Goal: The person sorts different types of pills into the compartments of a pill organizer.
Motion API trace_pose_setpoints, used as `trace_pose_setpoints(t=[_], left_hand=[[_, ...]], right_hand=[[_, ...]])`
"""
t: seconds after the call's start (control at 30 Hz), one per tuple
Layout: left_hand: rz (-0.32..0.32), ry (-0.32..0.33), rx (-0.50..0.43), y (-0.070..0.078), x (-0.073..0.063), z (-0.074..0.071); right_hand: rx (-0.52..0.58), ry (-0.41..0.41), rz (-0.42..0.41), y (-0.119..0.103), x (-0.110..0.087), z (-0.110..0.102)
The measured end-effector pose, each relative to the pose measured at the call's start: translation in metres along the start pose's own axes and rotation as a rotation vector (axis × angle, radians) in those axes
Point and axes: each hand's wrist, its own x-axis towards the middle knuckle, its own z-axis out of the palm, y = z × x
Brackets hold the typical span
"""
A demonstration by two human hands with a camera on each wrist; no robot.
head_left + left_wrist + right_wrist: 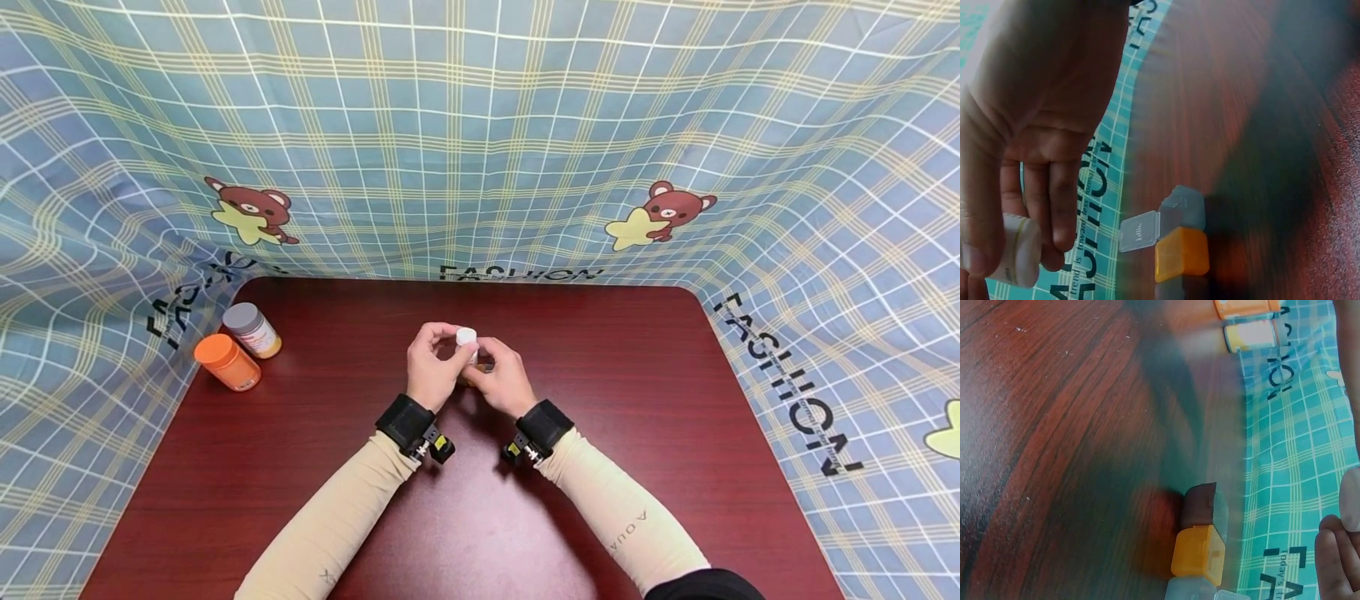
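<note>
In the head view, a small white bottle (pixel 467 337) stands near the middle of the table, raised between both hands. My left hand (pixel 433 365) holds it from the left, thumb across its side and forefinger near its top. From the right, my right hand (pixel 506 382) grips its lower part with thumb and fingers. Under the bottle sits a row of small pill-box compartments, an orange one (pixel 1182 255) between clear greyish ones. A clear lid (pixel 1139 231) stands flipped open in the left wrist view. Whether the bottle's cap is loose cannot be seen.
At the table's far left stand an orange bottle (pixel 228 363) and a grey-lidded bottle (pixel 253 331) with a white label. Checked cloth (pixel 480 167) hangs round the back and sides of the dark red table (pixel 637 367).
</note>
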Motion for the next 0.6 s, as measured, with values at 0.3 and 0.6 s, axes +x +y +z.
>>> trace_pose_setpoints(t=[0.3,0.6], left_hand=[[0.036,0.026,-0.050,0.001,0.008,-0.009],[0.043,0.063,0.108,-0.042,0.023,-0.038]], right_hand=[[0.046,0.006,0.043,0.003,-0.001,0.000],[0.039,0.013,0.067,0.006,-0.001,-0.004]])
